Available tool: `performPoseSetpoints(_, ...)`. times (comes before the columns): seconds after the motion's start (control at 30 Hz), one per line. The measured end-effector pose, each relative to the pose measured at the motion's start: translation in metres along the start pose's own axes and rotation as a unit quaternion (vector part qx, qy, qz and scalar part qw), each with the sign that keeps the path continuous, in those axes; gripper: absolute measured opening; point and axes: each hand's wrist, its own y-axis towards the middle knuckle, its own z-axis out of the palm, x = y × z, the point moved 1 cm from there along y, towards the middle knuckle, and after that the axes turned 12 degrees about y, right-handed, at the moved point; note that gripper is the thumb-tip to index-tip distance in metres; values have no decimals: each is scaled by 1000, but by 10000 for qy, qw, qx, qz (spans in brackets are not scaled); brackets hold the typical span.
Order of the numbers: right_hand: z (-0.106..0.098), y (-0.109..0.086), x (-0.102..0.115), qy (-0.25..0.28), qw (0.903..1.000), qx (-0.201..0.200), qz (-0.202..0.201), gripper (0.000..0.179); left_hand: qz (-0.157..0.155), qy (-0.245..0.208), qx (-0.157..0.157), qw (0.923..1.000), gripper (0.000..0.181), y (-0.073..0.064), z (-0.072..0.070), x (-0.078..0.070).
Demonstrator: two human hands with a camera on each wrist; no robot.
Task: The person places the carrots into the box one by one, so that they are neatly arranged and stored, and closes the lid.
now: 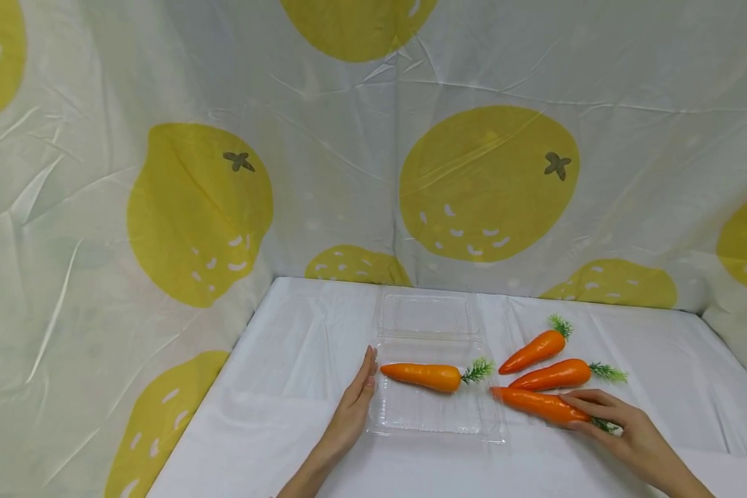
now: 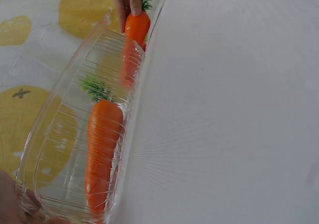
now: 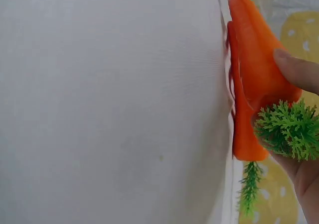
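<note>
A clear plastic clamshell box (image 1: 436, 415) lies unfolded on the white table, its lid (image 1: 428, 315) toward the back wall. One orange carrot (image 1: 426, 375) with a green frilly top lies crosswise in the base, tip to the left. My left hand (image 1: 355, 401) rests against the box's left side, fingers fairly straight; part of it shows at the corner in the left wrist view. To the right of the box, my right hand (image 1: 616, 422) grips another carrot (image 1: 535, 403) near its leafy end, thumb and fingers on opposite sides. Its tip points at the box's right edge.
Two more carrots, one nearer (image 1: 557, 375) and one farther back (image 1: 535, 351), lie right of the box beyond the held one. White cloth (image 1: 274, 422) covers the table. A curtain with yellow lemon prints (image 1: 492, 183) hangs behind and along the left side.
</note>
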Motion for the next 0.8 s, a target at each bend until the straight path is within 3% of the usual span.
performPoseSetpoints(0.4,-19,-4,13,-51,9977,-209,642,42,-61,119,-42,9999,57,-1,0,-1)
performPoseSetpoints(0.8,-20,18,40,320,9977,-341,493,44,-21,59,-33,10000,57,-1,1,2)
